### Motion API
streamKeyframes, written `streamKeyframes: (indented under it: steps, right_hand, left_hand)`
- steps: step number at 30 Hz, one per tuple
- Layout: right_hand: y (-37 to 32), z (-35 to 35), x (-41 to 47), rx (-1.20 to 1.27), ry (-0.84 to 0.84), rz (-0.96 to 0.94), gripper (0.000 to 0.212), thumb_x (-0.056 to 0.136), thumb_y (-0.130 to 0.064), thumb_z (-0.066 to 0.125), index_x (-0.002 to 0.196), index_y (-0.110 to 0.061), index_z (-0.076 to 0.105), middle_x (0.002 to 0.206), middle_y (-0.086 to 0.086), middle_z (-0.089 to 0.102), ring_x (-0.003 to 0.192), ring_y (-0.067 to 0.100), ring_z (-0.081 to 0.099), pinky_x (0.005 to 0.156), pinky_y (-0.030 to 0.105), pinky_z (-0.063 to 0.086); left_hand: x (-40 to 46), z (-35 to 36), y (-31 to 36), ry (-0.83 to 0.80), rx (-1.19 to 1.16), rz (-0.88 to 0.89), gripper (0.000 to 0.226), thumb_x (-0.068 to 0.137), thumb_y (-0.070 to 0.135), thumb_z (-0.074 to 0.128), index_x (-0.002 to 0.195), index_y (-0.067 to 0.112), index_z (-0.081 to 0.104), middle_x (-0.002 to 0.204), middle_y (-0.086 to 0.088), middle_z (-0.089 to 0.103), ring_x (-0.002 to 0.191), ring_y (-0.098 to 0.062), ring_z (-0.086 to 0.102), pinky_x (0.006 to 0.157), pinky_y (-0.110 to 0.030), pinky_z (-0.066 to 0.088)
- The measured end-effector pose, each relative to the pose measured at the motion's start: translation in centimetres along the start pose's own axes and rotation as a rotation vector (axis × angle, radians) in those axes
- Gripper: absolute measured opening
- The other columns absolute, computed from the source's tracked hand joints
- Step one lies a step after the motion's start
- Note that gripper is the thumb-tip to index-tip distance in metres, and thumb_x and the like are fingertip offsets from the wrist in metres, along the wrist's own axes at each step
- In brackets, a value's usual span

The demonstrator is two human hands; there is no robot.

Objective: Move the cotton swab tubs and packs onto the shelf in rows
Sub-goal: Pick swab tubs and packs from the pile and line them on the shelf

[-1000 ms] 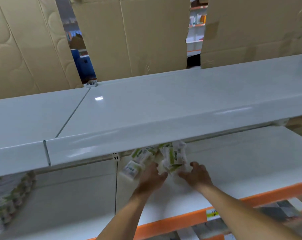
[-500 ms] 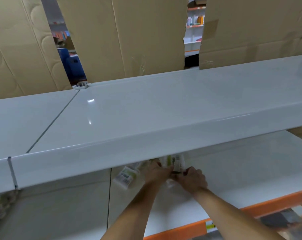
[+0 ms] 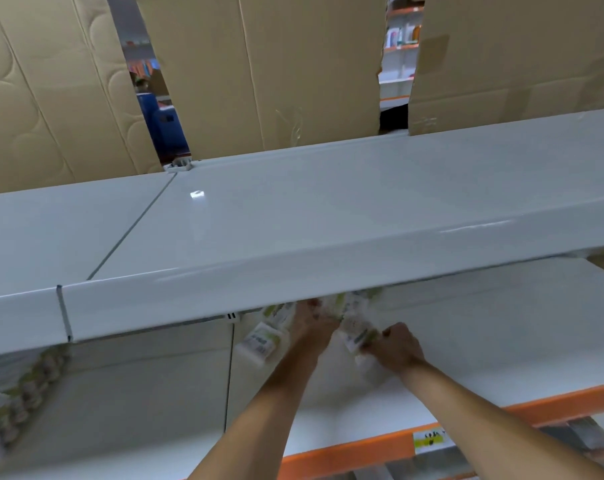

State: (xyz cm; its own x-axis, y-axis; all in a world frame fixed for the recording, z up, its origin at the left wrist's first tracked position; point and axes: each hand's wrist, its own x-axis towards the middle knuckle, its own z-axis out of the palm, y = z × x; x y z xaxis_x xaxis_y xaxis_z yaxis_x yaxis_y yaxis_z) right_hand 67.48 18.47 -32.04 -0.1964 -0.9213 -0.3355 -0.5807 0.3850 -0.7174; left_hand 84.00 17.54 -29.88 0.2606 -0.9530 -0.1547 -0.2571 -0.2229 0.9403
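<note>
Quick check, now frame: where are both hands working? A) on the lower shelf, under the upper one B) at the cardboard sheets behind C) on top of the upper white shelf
A: the left hand and right hand handle cotton swab packs over the lower shelf, beneath the upper shelf.

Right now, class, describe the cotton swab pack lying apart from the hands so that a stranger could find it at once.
Start at the wide white upper shelf and look just under its front lip to the lower shelf. There the left hand and right hand handle a cluster of packs. The lone pack lies left of the left hand, the only one no hand touches.
</note>
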Motion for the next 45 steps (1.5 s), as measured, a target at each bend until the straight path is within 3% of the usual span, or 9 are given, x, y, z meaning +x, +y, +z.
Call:
streamKeyframes:
  steps: [4, 9, 11, 14, 18, 23, 30, 41, 45]
  right_hand:
    - [0.0, -1.4, -0.3, 0.106, 0.021, -0.042, 0.044, 0.072, -0.027, 0.078, 0.102, -0.007, 0.053, 0.107, 0.018, 0.065, 0.097, 0.033, 0.064, 0.075, 0.039, 0.052]
    - [0.2, -2.7, -0.7, 0.18, 0.073, -0.153, 0.039, 0.069, -0.033, 0.079, 0.089, -0.013, 0.052, 0.085, 0.005, 0.064, 0.077, 0.028, 0.062, 0.065, 0.032, 0.047]
    - [0.1, -3.0, -0.8, 0.156, 0.092, -0.215, 0.032, 0.075, -0.034, 0.08, 0.091, -0.016, 0.059, 0.083, 0.001, 0.067, 0.081, 0.025, 0.064, 0.067, 0.031, 0.046]
    - [-0.3, -3.1, -1.2, 0.148, 0.062, -0.284, 0.028, 0.074, -0.032, 0.081, 0.094, -0.023, 0.064, 0.086, -0.006, 0.068, 0.084, 0.018, 0.064, 0.071, 0.03, 0.047]
    - [-0.8, -2.5, -1.6, 0.083, -0.005, -0.349, 0.028, 0.076, -0.024, 0.076, 0.104, -0.023, 0.07, 0.1, -0.003, 0.071, 0.096, 0.02, 0.064, 0.082, 0.032, 0.051]
    - [-2.8, -1.2, -2.4, 0.11, -0.119, -0.421, 0.031, 0.076, -0.017, 0.079, 0.102, -0.028, 0.068, 0.102, -0.005, 0.069, 0.088, 0.007, 0.063, 0.059, 0.012, 0.045]
    - [-6.2, 2.8, -3.6, 0.164, -0.234, -0.502, 0.036, 0.073, -0.009, 0.079, 0.107, -0.016, 0.069, 0.101, 0.003, 0.072, 0.092, 0.021, 0.07, 0.078, 0.038, 0.061]
    - [-12.4, 9.5, -7.3, 0.147, -0.358, -0.686, 0.036, 0.074, -0.007, 0.08, 0.096, -0.03, 0.063, 0.103, -0.005, 0.069, 0.087, 0.001, 0.064, 0.057, 0.009, 0.05]
    - [-14.8, 12.9, -7.9, 0.129, -0.375, -0.665, 0.04, 0.075, -0.008, 0.08, 0.105, -0.028, 0.065, 0.113, -0.002, 0.068, 0.094, 0.013, 0.068, 0.067, 0.025, 0.06]
  left_hand:
    - [-0.5, -2.3, 0.1, 0.042, -0.082, -0.01, 0.05, 0.074, 0.005, 0.076, 0.115, 0.017, 0.05, 0.099, -0.007, 0.062, 0.076, -0.013, 0.058, 0.046, -0.014, 0.045]
    - [-1.4, -4.1, -0.8, -0.019, -0.027, 0.062, 0.028, 0.072, -0.006, 0.066, 0.089, 0.015, 0.059, 0.079, -0.005, 0.065, 0.069, -0.02, 0.061, 0.062, -0.037, 0.053]
    - [-1.9, -4.8, -1.5, -0.039, 0.064, 0.089, 0.026, 0.075, -0.004, 0.065, 0.087, 0.02, 0.061, 0.078, 0.002, 0.065, 0.065, -0.01, 0.062, 0.056, -0.023, 0.052]
    - [-2.6, -5.6, -2.7, -0.054, 0.14, 0.11, 0.027, 0.08, 0.0, 0.066, 0.097, 0.021, 0.063, 0.088, 0.003, 0.067, 0.074, -0.005, 0.063, 0.053, -0.011, 0.048]
    - [-3.5, -6.5, -3.3, -0.045, 0.16, 0.118, 0.027, 0.081, 0.002, 0.067, 0.104, 0.016, 0.065, 0.096, -0.002, 0.068, 0.083, -0.015, 0.067, 0.063, -0.023, 0.057]
    - [-4.2, -8.8, -3.2, 0.032, 0.149, 0.127, 0.026, 0.079, 0.003, 0.07, 0.095, 0.021, 0.063, 0.093, -0.006, 0.071, 0.088, -0.024, 0.07, 0.077, -0.039, 0.058]
    - [-5.4, -14.0, -3.8, 0.146, 0.049, 0.079, 0.031, 0.082, 0.003, 0.069, 0.101, 0.026, 0.061, 0.098, 0.002, 0.07, 0.087, -0.01, 0.068, 0.074, -0.025, 0.056]
    - [-5.6, -24.0, -7.9, 0.405, 0.096, 0.059, 0.025, 0.085, 0.0, 0.066, 0.105, 0.014, 0.066, 0.101, -0.005, 0.071, 0.093, -0.023, 0.068, 0.081, -0.036, 0.057]
    - [-5.0, -28.5, -10.6, 0.447, 0.123, 0.047, 0.024, 0.088, 0.003, 0.063, 0.107, 0.016, 0.065, 0.102, -0.003, 0.071, 0.093, -0.022, 0.067, 0.077, -0.032, 0.054]
